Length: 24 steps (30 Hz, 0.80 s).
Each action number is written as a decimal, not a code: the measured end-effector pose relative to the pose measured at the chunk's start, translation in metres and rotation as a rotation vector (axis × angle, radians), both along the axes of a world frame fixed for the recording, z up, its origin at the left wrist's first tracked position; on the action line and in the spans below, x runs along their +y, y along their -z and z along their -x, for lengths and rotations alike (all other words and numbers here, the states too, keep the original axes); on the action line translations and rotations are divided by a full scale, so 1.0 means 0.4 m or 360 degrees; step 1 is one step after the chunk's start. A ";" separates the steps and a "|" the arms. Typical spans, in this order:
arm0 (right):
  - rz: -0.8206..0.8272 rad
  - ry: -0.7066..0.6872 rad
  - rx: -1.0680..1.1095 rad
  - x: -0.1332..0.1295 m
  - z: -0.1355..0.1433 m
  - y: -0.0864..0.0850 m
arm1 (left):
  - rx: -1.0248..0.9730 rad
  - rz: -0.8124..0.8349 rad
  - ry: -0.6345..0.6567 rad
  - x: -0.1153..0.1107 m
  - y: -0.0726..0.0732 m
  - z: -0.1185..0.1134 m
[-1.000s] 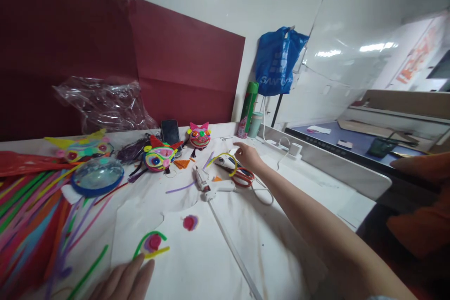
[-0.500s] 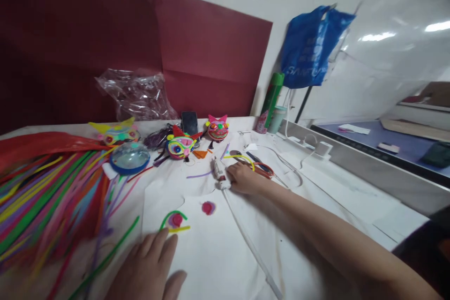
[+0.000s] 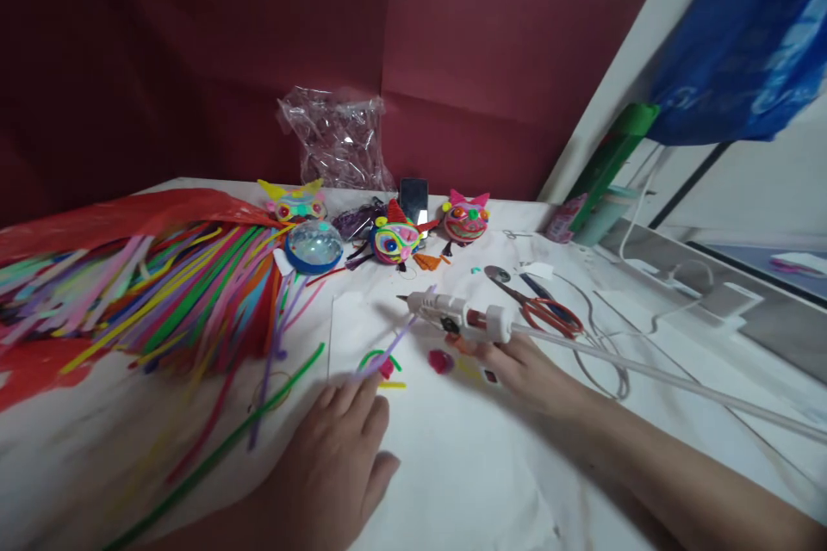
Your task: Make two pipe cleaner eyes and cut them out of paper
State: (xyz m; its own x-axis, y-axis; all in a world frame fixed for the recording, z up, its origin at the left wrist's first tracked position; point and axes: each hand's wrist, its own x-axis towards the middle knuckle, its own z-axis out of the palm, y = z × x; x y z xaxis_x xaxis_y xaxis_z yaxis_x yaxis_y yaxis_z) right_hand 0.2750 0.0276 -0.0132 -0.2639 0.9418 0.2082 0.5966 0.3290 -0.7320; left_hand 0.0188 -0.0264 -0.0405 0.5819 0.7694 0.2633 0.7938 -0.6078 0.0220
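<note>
Right hand [image 3: 510, 362] closed round the handle of the white glue gun [image 3: 452, 314]; body sits above the fingers, nozzle toward the left hand's side. Long glue stick [image 3: 646, 371] runs out of its rear. Left hand [image 3: 336, 448] is palm-down, below and left of the gun, fingertips at the purple strip [image 3: 401, 336]; can't tell if it's pinched. Curved green strip [image 3: 370, 354] and short yellow strip [image 3: 393, 385] lie below-left of the gun, pink-red disc [image 3: 440, 362] just under it. Scissors [image 3: 552, 316] right of the gun, three decorated heads beyond it. Text: pale print on the blue bag [image 3: 730, 52], up and right of the gun, cut off and unreadable. Green can [image 3: 613, 159], below the bag: label too blurred. Dark mark on the gun, illegible.
</note>
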 end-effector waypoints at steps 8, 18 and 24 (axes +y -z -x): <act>0.0343 0.0438 0.0879 0.081 -0.036 0.032 | -0.0032 -0.0282 0.0146 0.017 0.048 0.026; 0.0360 0.0263 0.0596 0.030 0.008 -0.011 | -0.0124 -0.0122 0.0220 0.015 0.023 0.013; 0.0025 0.0119 0.0299 0.003 0.018 -0.004 | -0.0284 -0.0074 0.0564 0.047 0.021 0.024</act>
